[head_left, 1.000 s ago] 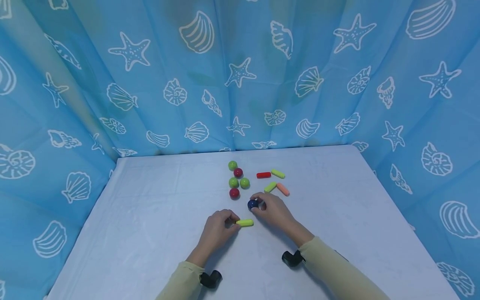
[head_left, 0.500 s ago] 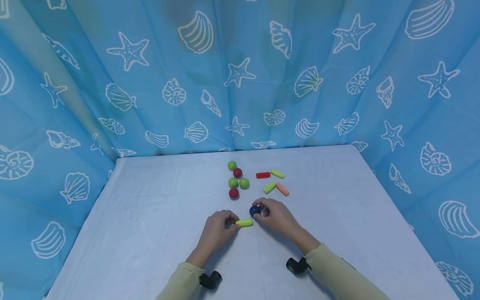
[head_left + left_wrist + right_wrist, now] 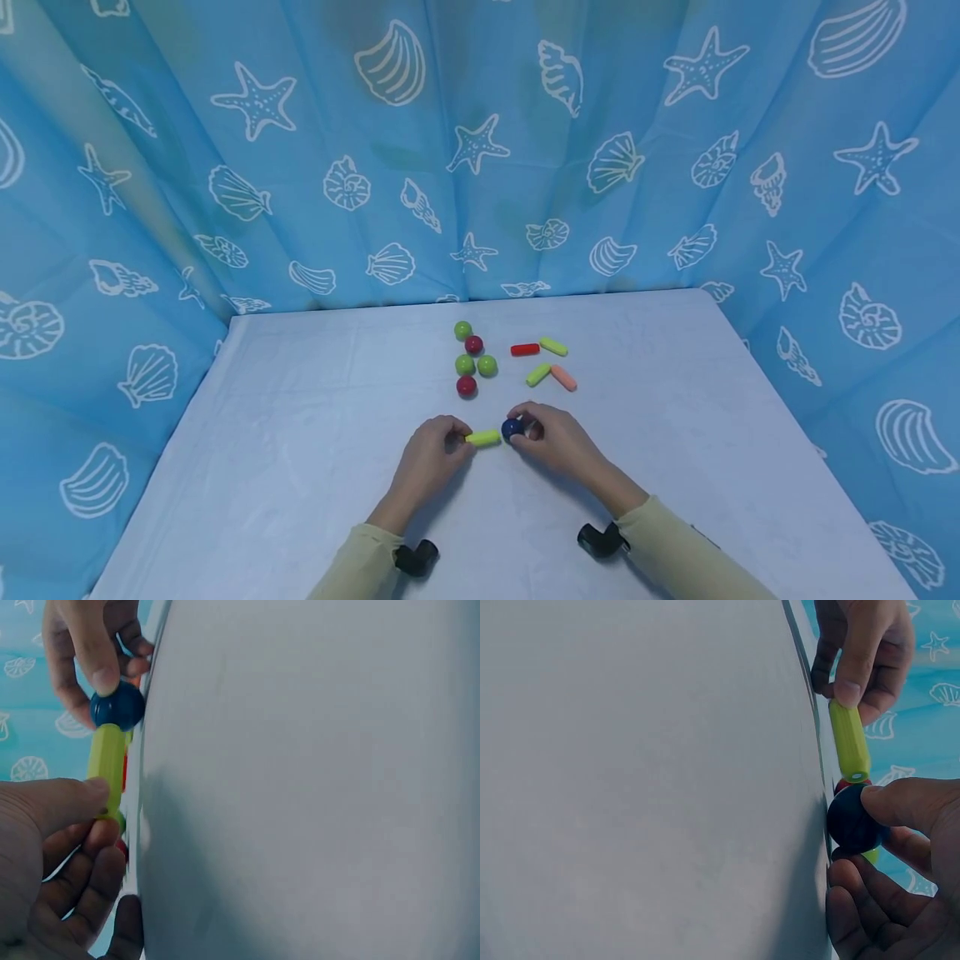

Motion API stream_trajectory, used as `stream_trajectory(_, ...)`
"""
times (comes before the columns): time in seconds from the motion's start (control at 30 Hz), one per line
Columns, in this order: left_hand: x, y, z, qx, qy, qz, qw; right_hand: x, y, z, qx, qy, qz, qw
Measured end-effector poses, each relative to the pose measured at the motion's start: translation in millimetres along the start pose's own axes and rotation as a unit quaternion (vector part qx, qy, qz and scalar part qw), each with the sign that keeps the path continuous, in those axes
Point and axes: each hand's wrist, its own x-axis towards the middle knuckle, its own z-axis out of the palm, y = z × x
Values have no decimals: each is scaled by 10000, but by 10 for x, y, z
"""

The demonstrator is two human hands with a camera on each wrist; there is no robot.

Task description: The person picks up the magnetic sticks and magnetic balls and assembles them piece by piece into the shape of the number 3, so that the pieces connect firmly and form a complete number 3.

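Between thumb and fingers, my left hand [image 3: 431,457] pinches one end of a yellow-green rod [image 3: 483,437]. Its free end points at a dark blue ball [image 3: 513,428], which my right hand [image 3: 558,440] holds between thumb and fingers. A small silvery spot shows on that rod end in the right wrist view, where the rod [image 3: 849,742] and the ball [image 3: 854,818] are very close. Whether they touch, I cannot tell. The left wrist view has the ball [image 3: 118,707] in line with the rod [image 3: 106,761].
Beyond the hands on the white table [image 3: 315,400] lie three green balls [image 3: 464,365] and two dark red ones [image 3: 467,386]. To their right are a red rod [image 3: 525,350], two yellow-green rods [image 3: 553,346] and a salmon rod [image 3: 563,378]. A blue shell-print curtain [image 3: 480,200] hangs behind.
My right hand has brought the blue ball nearer to me, level with the rod. My left hand has shifted slightly away from me with the rod, and the gap between the two has narrowed.
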Motion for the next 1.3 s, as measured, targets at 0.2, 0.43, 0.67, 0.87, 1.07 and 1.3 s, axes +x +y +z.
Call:
stream_trajectory(0.2, 22, 0, -48, 37, 87, 50, 9999, -33, 3, 18, 7, 0, -70, 10000)
stream_trajectory(0.43, 32, 3, -51, 49, 51, 278, 9996, -53, -2, 29, 78, 34, -212, 9997)
stream_trajectory(0.67, 29, 2, -32, 90, 88, 402, 9991, -73, 18, 41, 119, 103, -246, 9996)
stream_trajectory(0.87, 27, -5, -22, 129, 82, 362, 9992, -89, 36, 38, 129, 161, -375, 9991)
stream_trajectory(1.07, 26, -8, -22, 127, 93, 348, 9993, -83, 62, 37, 309, 103, -452, 9984)
stream_trajectory(1.3, 28, -16, -24, 81, 79, 301, 9995, -71, 46, 29, 434, 5, -404, 9982)
